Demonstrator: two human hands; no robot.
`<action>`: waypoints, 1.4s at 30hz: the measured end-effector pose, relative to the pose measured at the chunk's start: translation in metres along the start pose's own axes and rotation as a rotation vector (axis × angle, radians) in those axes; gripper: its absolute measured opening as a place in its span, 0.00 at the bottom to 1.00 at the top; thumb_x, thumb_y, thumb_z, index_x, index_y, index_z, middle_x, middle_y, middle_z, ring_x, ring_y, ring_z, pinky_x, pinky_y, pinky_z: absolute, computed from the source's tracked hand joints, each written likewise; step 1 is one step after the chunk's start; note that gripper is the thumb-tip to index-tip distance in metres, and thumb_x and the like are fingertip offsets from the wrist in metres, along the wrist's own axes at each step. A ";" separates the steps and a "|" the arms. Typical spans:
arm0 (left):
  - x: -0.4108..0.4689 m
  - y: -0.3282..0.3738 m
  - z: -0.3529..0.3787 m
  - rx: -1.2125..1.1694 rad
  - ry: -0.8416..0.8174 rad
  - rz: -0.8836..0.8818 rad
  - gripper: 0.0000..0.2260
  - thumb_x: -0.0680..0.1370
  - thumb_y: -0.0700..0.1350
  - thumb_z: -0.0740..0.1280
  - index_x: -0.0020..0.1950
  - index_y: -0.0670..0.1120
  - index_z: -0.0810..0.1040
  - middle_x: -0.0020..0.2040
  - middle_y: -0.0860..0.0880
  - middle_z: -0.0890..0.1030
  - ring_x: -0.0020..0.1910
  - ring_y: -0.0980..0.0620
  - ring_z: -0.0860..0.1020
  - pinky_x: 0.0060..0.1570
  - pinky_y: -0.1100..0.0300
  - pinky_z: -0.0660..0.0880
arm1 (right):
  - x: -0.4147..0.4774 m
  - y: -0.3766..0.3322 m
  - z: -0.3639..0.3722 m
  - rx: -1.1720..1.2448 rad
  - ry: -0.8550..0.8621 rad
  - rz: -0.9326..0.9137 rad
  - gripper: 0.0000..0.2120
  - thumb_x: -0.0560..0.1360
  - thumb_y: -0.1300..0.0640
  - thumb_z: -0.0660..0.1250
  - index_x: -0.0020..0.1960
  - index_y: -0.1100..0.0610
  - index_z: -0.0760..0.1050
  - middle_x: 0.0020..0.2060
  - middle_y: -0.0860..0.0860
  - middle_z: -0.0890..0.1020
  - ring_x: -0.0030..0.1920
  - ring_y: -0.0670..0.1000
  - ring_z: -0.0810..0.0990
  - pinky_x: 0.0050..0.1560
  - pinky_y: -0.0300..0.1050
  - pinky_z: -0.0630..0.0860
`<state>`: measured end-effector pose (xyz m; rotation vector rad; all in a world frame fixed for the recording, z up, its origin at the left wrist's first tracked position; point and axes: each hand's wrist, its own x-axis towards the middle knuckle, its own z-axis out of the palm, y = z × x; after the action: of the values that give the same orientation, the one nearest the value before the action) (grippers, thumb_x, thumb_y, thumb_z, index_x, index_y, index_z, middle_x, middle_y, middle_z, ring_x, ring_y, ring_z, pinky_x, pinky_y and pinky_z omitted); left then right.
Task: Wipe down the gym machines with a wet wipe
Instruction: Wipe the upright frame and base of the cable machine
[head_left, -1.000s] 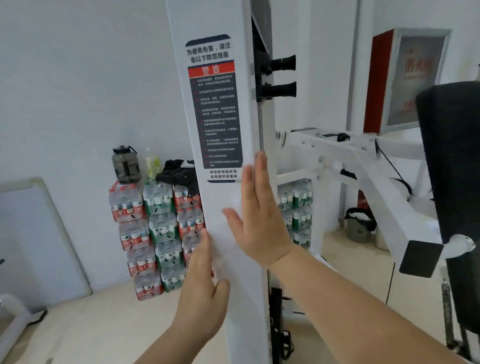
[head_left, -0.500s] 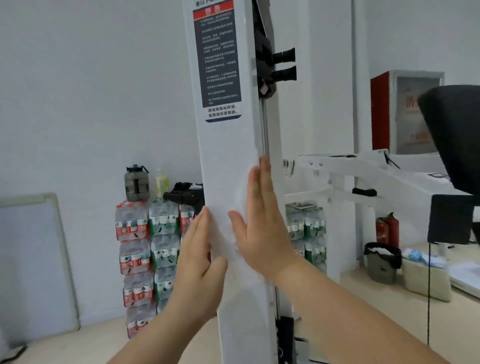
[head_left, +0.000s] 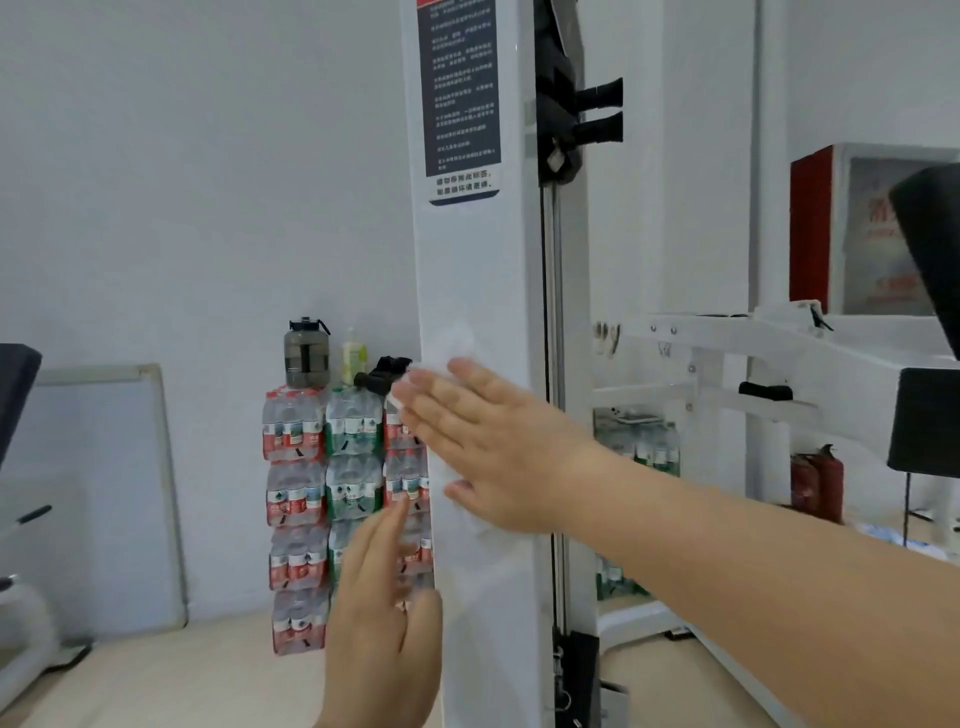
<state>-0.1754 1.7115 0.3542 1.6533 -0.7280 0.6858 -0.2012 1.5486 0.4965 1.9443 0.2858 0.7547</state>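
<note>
Head view: right hand, fingers straight and pointing left, lies flat across the machine's white upright column and presses a white wet wipe to its face. The wipe shows above the fingers and below the palm, its long axis running up the column. Left hand, below the right, fingers straight, holds nothing, just beside the column's left edge; above the right hand, a dark warning label, white Chinese print too small to read.
</note>
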 end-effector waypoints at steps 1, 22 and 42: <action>-0.007 -0.004 0.001 0.017 -0.037 -0.017 0.31 0.69 0.50 0.58 0.73 0.65 0.67 0.70 0.67 0.68 0.63 0.59 0.76 0.52 0.55 0.80 | -0.004 0.001 0.003 -0.008 0.008 -0.031 0.38 0.83 0.38 0.37 0.81 0.61 0.31 0.81 0.60 0.33 0.81 0.60 0.31 0.79 0.61 0.34; -0.036 -0.033 0.000 -0.614 -0.328 -0.497 0.23 0.87 0.46 0.43 0.75 0.54 0.70 0.72 0.62 0.74 0.72 0.62 0.71 0.66 0.41 0.73 | -0.064 -0.185 0.081 0.841 0.593 0.736 0.36 0.84 0.51 0.59 0.81 0.67 0.45 0.82 0.60 0.38 0.82 0.65 0.47 0.80 0.59 0.56; -0.064 -0.049 0.003 -0.793 -0.274 -0.629 0.24 0.85 0.51 0.44 0.74 0.51 0.74 0.69 0.56 0.79 0.69 0.60 0.76 0.72 0.41 0.67 | -0.082 -0.192 0.077 0.101 0.130 0.113 0.34 0.85 0.42 0.44 0.83 0.64 0.49 0.82 0.62 0.48 0.83 0.63 0.45 0.80 0.64 0.37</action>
<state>-0.1782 1.7229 0.2743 1.1244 -0.5177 -0.2727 -0.1940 1.5443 0.2745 2.0226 0.2997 0.9586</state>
